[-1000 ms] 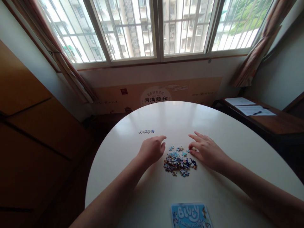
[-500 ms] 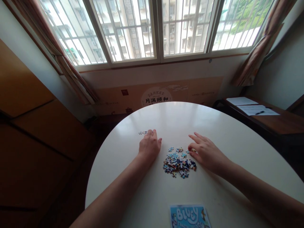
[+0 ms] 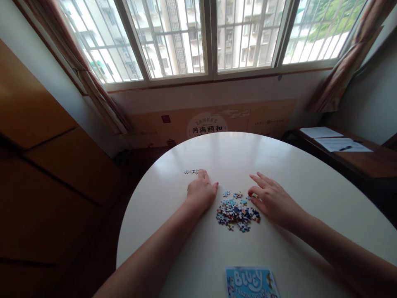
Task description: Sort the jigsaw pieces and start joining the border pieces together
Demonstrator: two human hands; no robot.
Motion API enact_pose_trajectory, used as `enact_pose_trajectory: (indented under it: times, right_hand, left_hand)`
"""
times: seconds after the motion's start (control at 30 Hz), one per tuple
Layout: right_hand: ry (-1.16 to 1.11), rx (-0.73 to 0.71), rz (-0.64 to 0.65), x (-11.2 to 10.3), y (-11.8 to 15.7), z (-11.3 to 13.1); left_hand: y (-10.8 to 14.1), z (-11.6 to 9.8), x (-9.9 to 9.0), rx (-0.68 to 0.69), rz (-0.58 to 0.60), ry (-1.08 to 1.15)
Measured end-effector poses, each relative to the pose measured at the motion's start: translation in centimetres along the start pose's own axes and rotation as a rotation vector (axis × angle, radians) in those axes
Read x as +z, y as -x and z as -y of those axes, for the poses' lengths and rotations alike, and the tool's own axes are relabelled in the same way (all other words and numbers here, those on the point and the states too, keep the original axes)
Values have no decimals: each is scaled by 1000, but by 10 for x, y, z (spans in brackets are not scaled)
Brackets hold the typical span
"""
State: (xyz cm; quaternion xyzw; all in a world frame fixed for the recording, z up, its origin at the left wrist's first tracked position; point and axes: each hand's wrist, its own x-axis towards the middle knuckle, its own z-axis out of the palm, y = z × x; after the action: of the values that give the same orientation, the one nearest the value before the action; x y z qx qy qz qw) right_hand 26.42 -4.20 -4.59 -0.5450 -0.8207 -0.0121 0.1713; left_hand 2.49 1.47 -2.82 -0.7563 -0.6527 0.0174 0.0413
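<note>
My left hand lies on the white table with its first fingers stretched forward and the thumb apart. Its fingertips touch the right end of a short row of puzzle pieces and partly cover it. To the right, my right hand has its index finger and thumb bent together around a small puzzle piece, while the other fingers reach outward. Between the hands sits a heap of mixed puzzle pieces, mostly blue, white and dark. A few loose pieces lie just beyond the heap.
A blue card marked "Bluey" lies at the near side of the round white table. Papers and a pen rest on a dark side desk at the right. Beyond the table are a printed carton and barred windows.
The whole view has shifted slightly. My left hand's fingers have slid a little right along the row, uncovering more of the pieces. My right hand stays at the same spot.
</note>
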Motion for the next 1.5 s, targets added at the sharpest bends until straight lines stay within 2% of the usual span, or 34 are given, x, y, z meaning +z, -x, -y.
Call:
enact_pose_trajectory:
  times: [0.3,0.9,1.3,1.5]
  right_hand:
    - [1,3,7,0,1,0]
    - [8,-27,6,-2,-1,-1]
    - [-32,-7,51,0,-3,-4]
    - [-94,5,38,-2,-5,-5]
  left_hand:
    - [-1,2,-1,16,29,40]
    - [-6,24,-2,109,-24,99]
    - [-4,23,-1,117,-54,96]
    - [4,19,-9,162,-148,139]
